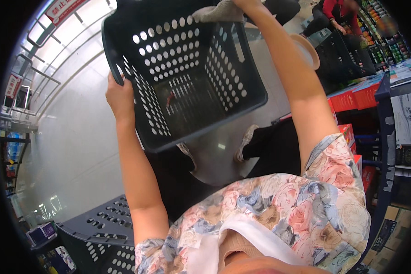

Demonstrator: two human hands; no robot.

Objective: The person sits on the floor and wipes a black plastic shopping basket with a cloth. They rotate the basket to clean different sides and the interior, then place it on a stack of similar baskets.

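A dark plastic shopping basket [212,133] with rows of round holes is tilted so that I look into its inside. My left hand [120,97] grips its left rim at the handle opening, thumb towards the inside. A small reddish-brown scrap or mark [170,98] shows near the bottom. At the far right corner my right hand [247,4] has hold of a grey cloth [221,13], which lies against the basket's upper wall. The picture's top edge cuts off part of this hand, and its fingers are mostly hidden.
Another perforated basket [99,236] stands at lower left. Red boxes [354,94] fill a shelf on my right. Beyond it, a person in red and black [332,17] crouches by a dark crate [342,54]. Metal rails [44,77] bearing signs line the left.
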